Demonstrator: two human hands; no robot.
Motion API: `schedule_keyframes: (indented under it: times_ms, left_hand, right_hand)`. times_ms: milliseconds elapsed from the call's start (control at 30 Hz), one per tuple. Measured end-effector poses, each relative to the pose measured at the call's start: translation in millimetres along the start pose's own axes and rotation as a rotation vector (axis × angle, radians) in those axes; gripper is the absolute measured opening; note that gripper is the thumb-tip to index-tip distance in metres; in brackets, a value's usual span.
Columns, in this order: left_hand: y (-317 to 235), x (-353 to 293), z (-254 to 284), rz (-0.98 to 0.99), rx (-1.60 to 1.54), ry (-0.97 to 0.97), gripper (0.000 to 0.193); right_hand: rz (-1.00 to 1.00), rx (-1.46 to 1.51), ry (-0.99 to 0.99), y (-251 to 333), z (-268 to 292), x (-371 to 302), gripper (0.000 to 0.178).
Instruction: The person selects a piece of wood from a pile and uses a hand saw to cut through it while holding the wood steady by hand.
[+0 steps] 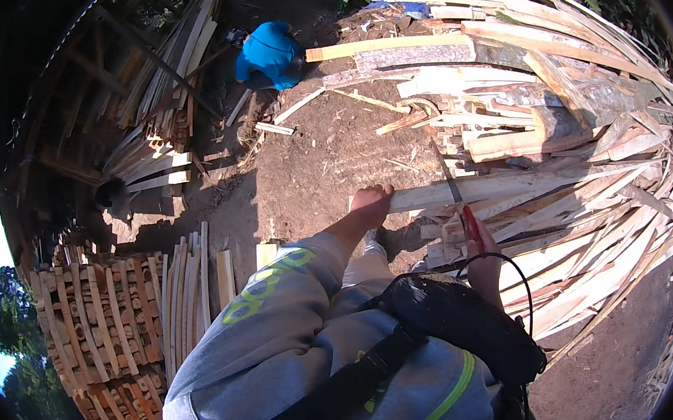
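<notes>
Pale plank [424, 197] lies sideways, running off right from the left hand [372, 204], whose fingers are closed over its left end. Right hand [485, 273] is wrapped round a red-handled blade [468, 220] crossing the plank near the left hand — touching or not, can't tell. Loose slats [590, 238] crowd its right half — plus a black cable [528, 285] loops by the right hand.

I'm looking down through a head-worn fisheye. Grey cloth sweatshirt [285, 352] is super close, brown dirt ground [323, 158] farther off.
</notes>
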State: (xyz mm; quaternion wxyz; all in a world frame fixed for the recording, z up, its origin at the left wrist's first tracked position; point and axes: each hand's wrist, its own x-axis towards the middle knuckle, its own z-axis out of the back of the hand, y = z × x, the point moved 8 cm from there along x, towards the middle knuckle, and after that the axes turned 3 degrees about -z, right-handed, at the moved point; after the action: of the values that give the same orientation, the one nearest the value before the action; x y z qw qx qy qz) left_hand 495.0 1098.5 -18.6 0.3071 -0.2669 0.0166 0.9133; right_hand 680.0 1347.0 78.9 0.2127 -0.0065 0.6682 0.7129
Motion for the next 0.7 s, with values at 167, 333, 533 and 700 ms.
schedule_keyframes:
  times_ms: [167, 333, 533, 700]
  left_hand:
    - [8.3, 3.1, -5.6, -0.001, -0.013, -0.053, 0.049]
    - [10.1, -0.4, 1.8, 0.036, -0.111, 0.012, 0.051]
    - [3.5, 1.7, 6.4, 0.005, -0.156, 0.019, 0.045]
    - [8.0, 3.8, 2.0, 0.009, -0.169, -0.008, 0.043]
  right_hand:
    - [-0.115, -0.056, 0.081, -55.0, 15.4, -21.4, 0.053]
    - [-0.233, 0.024, -0.035, -24.3, 10.4, -38.9, 0.049]
    - [0.011, -0.195, -0.107, -33.5, -3.7, -1.7, 0.056]
    - [0.026, 0.100, -0.084, -95.2, 27.7, -14.5, 0.054]
